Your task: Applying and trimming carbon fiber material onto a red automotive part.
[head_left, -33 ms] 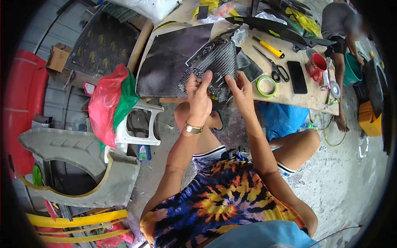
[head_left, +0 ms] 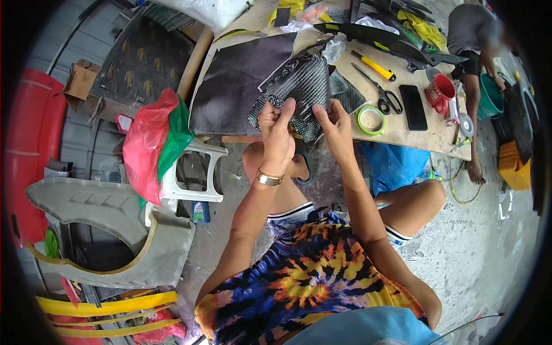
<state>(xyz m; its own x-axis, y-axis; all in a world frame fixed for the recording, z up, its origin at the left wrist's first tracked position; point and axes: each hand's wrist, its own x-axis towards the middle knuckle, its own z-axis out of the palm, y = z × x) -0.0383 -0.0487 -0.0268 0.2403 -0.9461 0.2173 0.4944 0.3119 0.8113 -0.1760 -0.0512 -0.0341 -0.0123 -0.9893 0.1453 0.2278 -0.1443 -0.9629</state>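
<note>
A piece of black-and-silver woven carbon-fibre cloth (head_left: 305, 80) is bunched and draped at the table's near edge, over what may be a part beneath that I cannot make out. My left hand (head_left: 277, 135) pinches its near left edge, thumb on top. At its near right edge my right hand (head_left: 335, 125) grips the cloth between thumb and curled fingers. Flat behind and to the left lies a larger dark woven sheet (head_left: 230, 80). A smaller woven piece (head_left: 347, 92) sticks out on the right.
To the right on the wooden table (head_left: 397, 141) lie green tape (head_left: 371, 121), scissors (head_left: 382, 95), a yellow cutter (head_left: 375, 65), a phone (head_left: 413, 107) and a red mug (head_left: 440, 92). A white stool (head_left: 195, 172) with plastic bags stands left. Another person (head_left: 472, 34) bends at the far right.
</note>
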